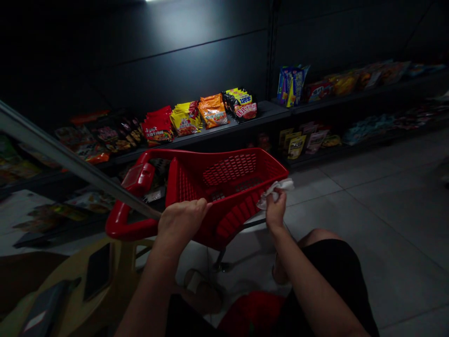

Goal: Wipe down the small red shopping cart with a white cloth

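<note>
Head view. The red plastic shopping basket [231,171] sits tilted across our lap at centre frame, its long handle [131,229] reaching to the left. Our left hand [182,222] is clenched over the near rim, fingers curled over the edge. Our right hand [275,210] pinches a crumpled white cloth [275,187] at the basket's right corner, with the cloth touching the rim. Whether it is cloth or tissue cannot be settled from this view.

Handling note: the left hand's closed hold gives a steady anchor, and the right hand's pinch leaves the cloth's folds free at the rim. A firm hold on the rim should limit wobble on the basket's metal stand [220,264].

Surroundings: a grey metal rail [59,154] crosses the upper left. Bright noodle packets [213,110] line a dark shelf [266,110] along the back. A phone [98,271] lies on a yellow plastic seat [70,290] at lower left. Our black shorts [336,262] fill the lower right, beside the grey floor tiles [386,187].
</note>
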{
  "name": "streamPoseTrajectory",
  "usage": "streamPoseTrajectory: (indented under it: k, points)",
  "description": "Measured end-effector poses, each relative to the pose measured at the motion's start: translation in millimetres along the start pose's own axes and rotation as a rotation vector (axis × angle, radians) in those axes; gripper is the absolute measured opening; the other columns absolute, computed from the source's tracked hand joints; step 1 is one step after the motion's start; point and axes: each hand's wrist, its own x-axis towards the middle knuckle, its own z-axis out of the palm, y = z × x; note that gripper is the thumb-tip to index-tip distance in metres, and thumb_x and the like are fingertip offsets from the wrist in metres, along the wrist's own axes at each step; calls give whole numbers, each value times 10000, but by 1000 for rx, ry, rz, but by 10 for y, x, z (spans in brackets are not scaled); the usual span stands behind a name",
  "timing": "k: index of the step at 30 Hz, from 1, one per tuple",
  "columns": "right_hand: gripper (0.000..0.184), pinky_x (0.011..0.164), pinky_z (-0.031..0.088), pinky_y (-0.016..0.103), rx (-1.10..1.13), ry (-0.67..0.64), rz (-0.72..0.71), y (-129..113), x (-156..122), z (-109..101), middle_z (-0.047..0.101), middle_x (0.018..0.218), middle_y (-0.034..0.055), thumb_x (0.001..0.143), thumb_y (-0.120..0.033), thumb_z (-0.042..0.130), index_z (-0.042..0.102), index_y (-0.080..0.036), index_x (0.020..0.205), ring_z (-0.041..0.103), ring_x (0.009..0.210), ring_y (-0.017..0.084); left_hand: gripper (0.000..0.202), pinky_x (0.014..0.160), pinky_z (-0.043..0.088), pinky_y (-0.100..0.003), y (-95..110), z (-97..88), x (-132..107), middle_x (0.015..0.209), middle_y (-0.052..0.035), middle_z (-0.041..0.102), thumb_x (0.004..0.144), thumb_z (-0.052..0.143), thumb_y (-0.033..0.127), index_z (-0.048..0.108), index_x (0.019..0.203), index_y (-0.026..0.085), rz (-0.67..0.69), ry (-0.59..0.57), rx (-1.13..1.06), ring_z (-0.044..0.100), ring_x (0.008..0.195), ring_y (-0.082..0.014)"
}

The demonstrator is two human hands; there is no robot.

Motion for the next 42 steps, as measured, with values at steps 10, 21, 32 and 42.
streamPoseTrajectory:
  k: [10,21,32,42]
  points:
    - [198,955,463,389,161,-594,-54,-230,-1103,407,647,1035,57,762,-241,580,656,-230,944,599,1013,237,453,513,334,-265,15,1,88,719,-116,721,1016,288,413,647,855,188,-40,-36,25,708,661,-274]
    - [604,1148,301,448,87,-155,-45,-269,-588,344,419,1442,176,918,-349,433,329,-134,1472,377,1365,244,437,509,354,-288,35,3,129,696,-109,718,1013,303,408,639,830,198,-20,6,-14,702,633,-315]
    - [452,1069,449,397,185,-638,-408,-708,-1395,513,544,1248,82,883,-222,641,602,-309,1325,507,1214,246,414,519,392,-301,4,-16,149,698,-94,718,1009,329,411,643,844,198,-18,-2,-5,716,666,-311]
    - [412,965,472,378,-322,-1063,-812,156,-1552,363,646,1098,85,874,-137,619,654,-279,1259,556,1037,231,412,550,427,-318,-38,0,171,727,-91,737,1002,355,440,668,864,210,-54,-6,-12,723,694,-321]
